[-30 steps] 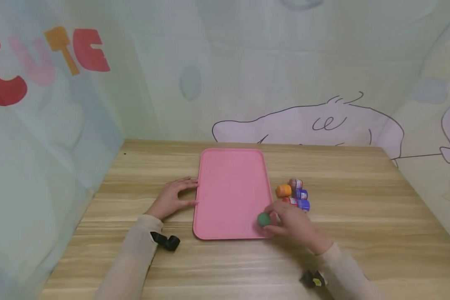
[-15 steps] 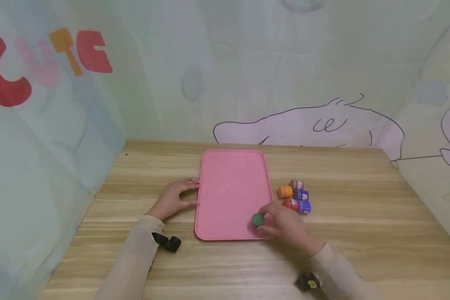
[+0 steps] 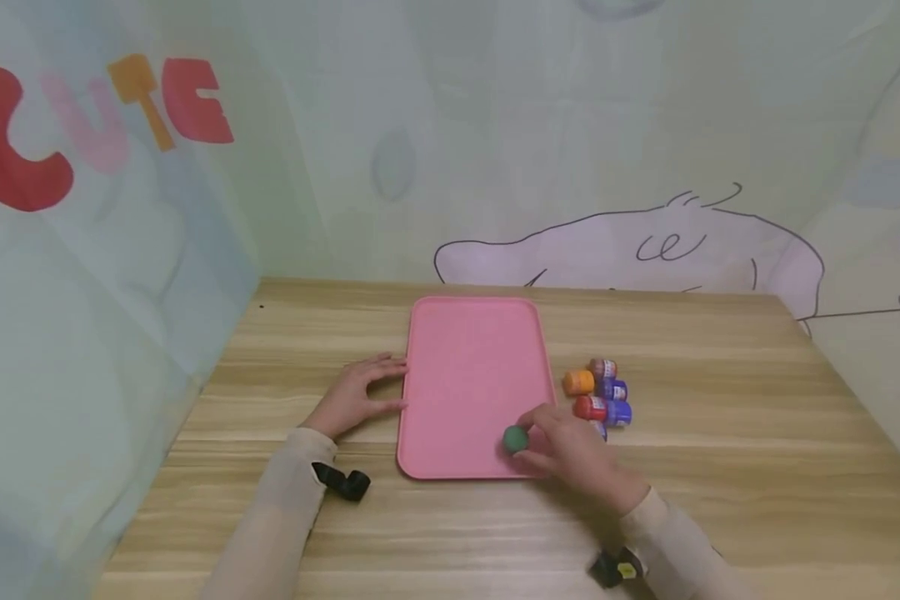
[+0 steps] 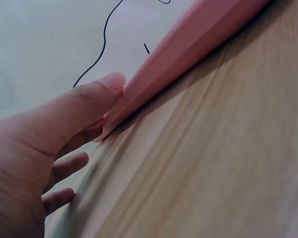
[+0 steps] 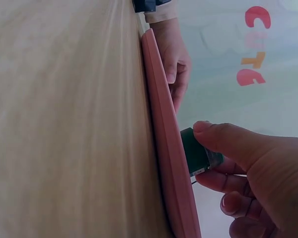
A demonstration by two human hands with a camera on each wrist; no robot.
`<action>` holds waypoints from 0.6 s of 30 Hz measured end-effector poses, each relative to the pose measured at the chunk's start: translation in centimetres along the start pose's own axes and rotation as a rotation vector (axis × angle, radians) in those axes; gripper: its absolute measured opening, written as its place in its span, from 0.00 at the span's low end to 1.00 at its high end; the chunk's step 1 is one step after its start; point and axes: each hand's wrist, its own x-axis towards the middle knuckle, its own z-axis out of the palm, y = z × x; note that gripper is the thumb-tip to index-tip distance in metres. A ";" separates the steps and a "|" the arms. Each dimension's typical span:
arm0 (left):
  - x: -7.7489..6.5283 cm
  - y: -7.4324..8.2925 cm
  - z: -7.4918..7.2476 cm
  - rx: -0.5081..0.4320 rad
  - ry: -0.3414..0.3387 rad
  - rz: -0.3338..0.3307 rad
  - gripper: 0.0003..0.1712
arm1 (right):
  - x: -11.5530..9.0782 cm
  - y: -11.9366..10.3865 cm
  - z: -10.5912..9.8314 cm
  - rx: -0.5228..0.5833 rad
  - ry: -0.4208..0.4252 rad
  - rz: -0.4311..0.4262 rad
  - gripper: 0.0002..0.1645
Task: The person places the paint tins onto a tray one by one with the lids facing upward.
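My right hand pinches a small green paint jar between thumb and fingers, over the near right corner of the pink tray. In the right wrist view the thumb lies on one side of the green jar and the fingers on the other, just past the tray's rim. My left hand rests at the tray's left edge with its fingers spread. The left wrist view has the thumb of the left hand right against the tray's side.
Several small jars lie in a cluster right of the tray: an orange jar, a brown jar, a red jar and blue ones. The wooden table meets a printed cloth backdrop behind.
My right hand has moved a little left with the green jar, further over the tray, then stayed there. More of the jar cluster now shows beside it. The left hand keeps its place at the tray.
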 end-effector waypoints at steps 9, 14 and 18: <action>0.0 -0.1 -0.1 0.001 -0.010 -0.005 0.34 | 0.0 0.1 0.1 -0.040 0.002 -0.028 0.20; 0.0 -0.1 0.0 -0.010 -0.007 -0.003 0.34 | 0.0 0.2 0.1 -0.066 -0.005 -0.028 0.21; 0.0 -0.1 0.1 -0.010 -0.006 -0.007 0.34 | 0.0 0.3 0.1 -0.087 0.003 -0.035 0.22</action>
